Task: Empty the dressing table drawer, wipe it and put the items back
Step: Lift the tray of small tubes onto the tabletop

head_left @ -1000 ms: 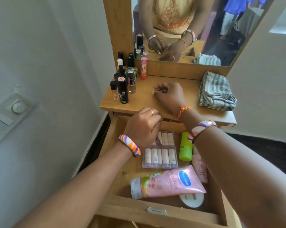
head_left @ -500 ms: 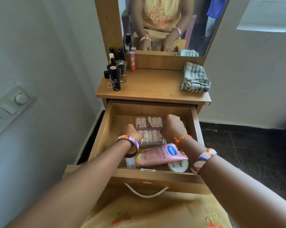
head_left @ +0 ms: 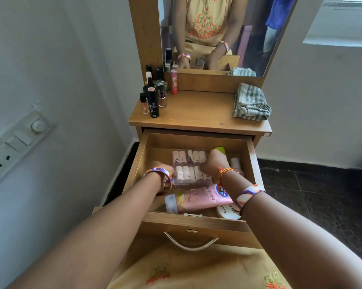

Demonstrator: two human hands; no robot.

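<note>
The dressing table drawer point(head_left: 196, 223) is pulled open in front of me. Inside it lies a clear case of lipsticks point(head_left: 188, 165), with a pink tube point(head_left: 198, 198) and a white jar point(head_left: 228, 211) nearer me. A green bottle point(head_left: 220, 150) and a small pink tube point(head_left: 235, 163) lie at the right. My left hand point(head_left: 162, 168) is curled down at the case's left edge. My right hand point(head_left: 213, 161) is curled over its right edge. Both seem to grip the case; the fingers are hidden. A striped cloth point(head_left: 252, 102) lies folded on the table top point(head_left: 196, 109).
Several nail polish and lipstick bottles point(head_left: 153, 101) stand at the table top's left rear, below the mirror point(head_left: 217, 28). A white wall with a switch panel point(head_left: 15, 142) is close on the left. Dark floor lies to the right.
My right hand left the table top and went down into the drawer. Both hands settled at the sides of the lipstick case. My head pulled back.
</note>
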